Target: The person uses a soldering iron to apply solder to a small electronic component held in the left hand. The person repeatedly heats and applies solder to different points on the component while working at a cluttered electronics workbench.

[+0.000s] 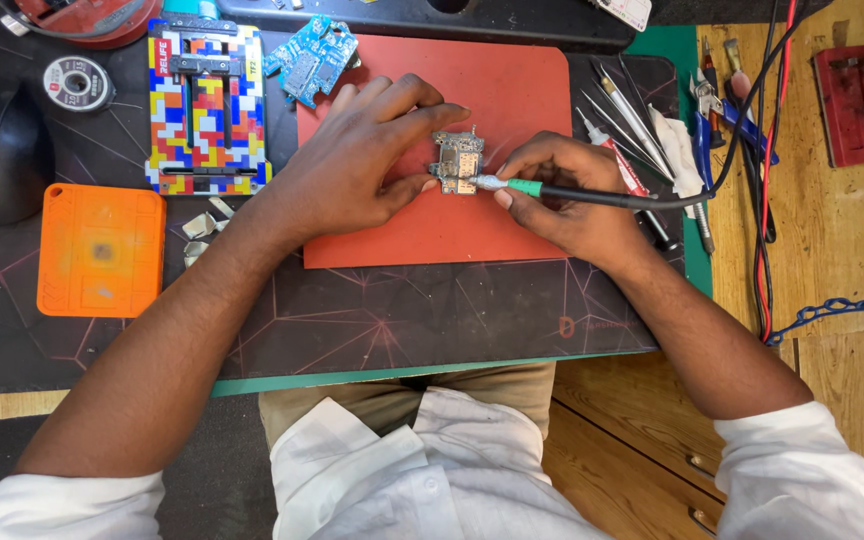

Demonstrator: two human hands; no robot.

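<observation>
Hands meet over a red mat [512, 90] on the tabletop [372, 320]. The left hand [352, 160] lies flat on the mat with fingers spread, and its fingertips [429, 184] press on the left edge of a small circuit board [459, 160], keeping it against the mat. This hand is open and grips nothing. The right hand [562, 190] is closed around a soldering iron [572, 195], held like a pen; the green collar and metal tip of the iron point left and touch the lower right part of the board. The black cord of the iron runs to the right, across the mat edge.

A blue circuit board [312, 55] rests at the upper left corner of the mat. Left of it stands a colourful board holder [207, 105], and near that lies a solder spool [77, 82]. An orange pad [100, 250] lies well apart, at the left side. Tweezers [632, 115] and pliers [717, 120] lie right of the mat, beside red and black wires [767, 200].
</observation>
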